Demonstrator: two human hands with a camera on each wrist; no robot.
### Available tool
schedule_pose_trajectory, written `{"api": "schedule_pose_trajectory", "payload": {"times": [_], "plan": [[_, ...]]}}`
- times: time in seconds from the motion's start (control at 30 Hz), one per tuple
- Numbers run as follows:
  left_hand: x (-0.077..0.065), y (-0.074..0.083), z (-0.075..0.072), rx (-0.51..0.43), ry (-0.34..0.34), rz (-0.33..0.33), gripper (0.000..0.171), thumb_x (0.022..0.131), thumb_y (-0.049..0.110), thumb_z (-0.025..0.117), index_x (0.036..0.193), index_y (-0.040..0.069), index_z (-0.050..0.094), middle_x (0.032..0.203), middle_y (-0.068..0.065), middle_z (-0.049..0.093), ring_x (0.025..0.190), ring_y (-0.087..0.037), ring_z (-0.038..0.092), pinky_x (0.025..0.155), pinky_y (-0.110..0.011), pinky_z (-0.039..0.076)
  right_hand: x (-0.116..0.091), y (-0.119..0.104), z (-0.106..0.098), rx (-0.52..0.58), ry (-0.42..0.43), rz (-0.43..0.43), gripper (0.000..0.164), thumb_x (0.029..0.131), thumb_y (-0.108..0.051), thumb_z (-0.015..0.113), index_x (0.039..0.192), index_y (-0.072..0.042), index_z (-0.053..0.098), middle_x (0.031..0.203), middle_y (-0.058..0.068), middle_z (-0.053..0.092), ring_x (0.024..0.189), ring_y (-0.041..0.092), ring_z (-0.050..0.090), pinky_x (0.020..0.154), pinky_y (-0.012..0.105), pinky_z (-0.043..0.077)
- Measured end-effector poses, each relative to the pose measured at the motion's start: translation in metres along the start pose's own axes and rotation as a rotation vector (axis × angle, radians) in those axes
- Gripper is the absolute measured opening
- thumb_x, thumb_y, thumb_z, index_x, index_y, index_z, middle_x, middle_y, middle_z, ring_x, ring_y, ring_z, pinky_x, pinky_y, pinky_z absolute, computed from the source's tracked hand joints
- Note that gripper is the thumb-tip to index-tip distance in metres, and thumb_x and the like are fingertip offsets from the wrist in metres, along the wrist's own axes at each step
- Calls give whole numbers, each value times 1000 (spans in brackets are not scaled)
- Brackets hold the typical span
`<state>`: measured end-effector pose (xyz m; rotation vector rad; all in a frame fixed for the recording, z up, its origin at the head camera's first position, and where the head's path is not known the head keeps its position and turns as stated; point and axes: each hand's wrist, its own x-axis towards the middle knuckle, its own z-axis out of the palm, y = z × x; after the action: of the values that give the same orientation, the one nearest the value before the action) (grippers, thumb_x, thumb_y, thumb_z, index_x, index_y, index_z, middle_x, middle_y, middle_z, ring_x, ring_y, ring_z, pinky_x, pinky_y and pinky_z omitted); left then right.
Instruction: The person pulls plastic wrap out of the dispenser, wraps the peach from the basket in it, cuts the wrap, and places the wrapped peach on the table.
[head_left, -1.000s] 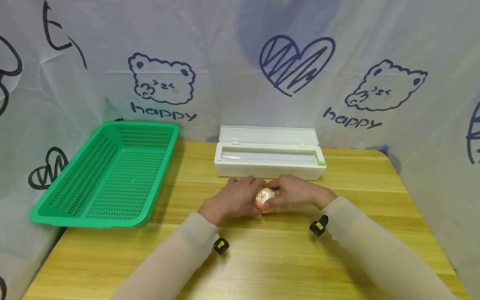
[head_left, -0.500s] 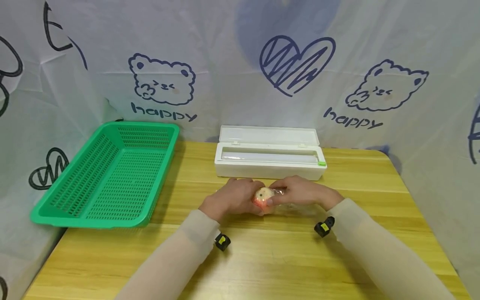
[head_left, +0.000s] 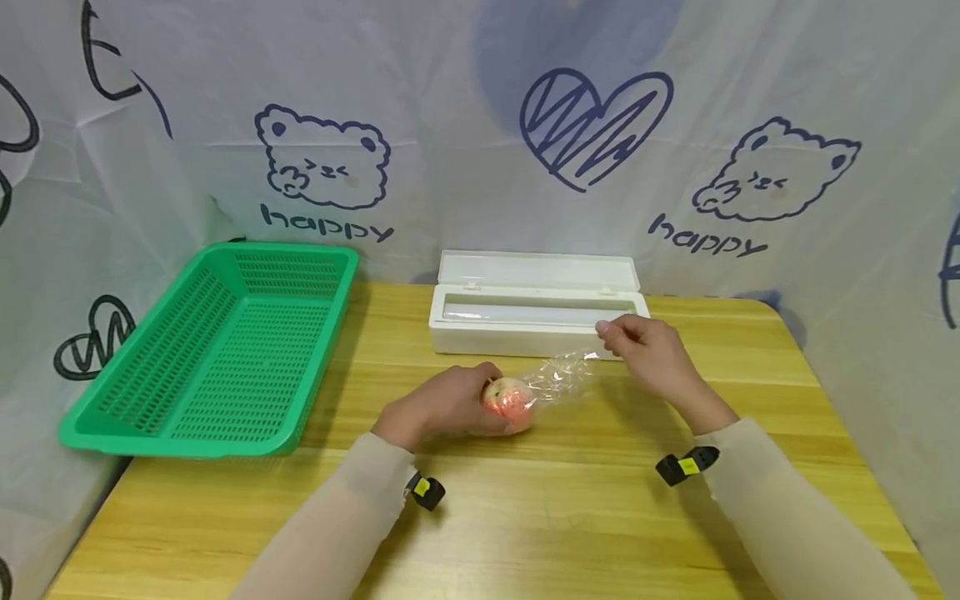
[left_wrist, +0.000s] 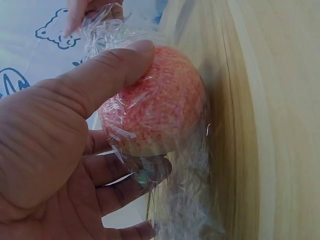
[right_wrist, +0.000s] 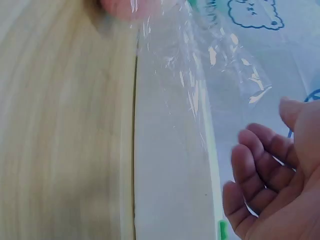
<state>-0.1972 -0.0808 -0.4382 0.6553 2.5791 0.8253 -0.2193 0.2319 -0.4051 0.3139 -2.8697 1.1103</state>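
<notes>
My left hand (head_left: 450, 402) grips a red-and-yellow apple (head_left: 512, 402) on its left side. In the left wrist view the thumb lies across the apple (left_wrist: 160, 100) and the fingers reach beneath it. Clear cling film (head_left: 561, 377) covers the fruit; a crumpled tail sticks out to its right, and more film (left_wrist: 187, 200) hangs by the fingers. My right hand (head_left: 651, 354) is raised just past the tail's end, before the white box. Its fingers are loosely bent in the right wrist view, thumb apart, and the film (right_wrist: 250, 75) there does not touch them.
Behind the hands stands a white cling film box (head_left: 517, 340), lid raised, a roll inside and a green slider (head_left: 642, 317) at its right end. A green perforated basket (head_left: 300, 417) sits at the left of the wooden table (head_left: 540, 517). Printed cloth (head_left: 450, 200) hangs behind.
My right hand has left the apple, moving right and up and drawing out the film tail, which it has let go. My left hand has shifted slightly left with the apple.
</notes>
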Motion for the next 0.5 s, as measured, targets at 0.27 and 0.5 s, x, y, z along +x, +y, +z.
{"api": "schedule_pose_trajectory", "payload": {"times": [0.27, 0.5], "plan": [[-3, -4, -2, -21, 6, -16, 65, 87, 51, 84, 136, 17, 59, 112, 6, 70, 95, -13, 64, 89, -34, 54, -7, -12, 17, 45, -4, -45, 41, 107, -47, 59, 114, -8, 71, 95, 10, 70, 82, 22, 57, 71, 32, 47], [-4, -6, 0, -43, -12, 20, 64, 87, 48, 85, 137, 17, 60, 114, 7, 70, 95, -12, 64, 88, -32, 54, -1, -8, 33, 53, 31, -68, 28, 106, -29, 66, 91, -6, 71, 70, 2, 53, 63, 17, 45, 58, 28, 37]]}}
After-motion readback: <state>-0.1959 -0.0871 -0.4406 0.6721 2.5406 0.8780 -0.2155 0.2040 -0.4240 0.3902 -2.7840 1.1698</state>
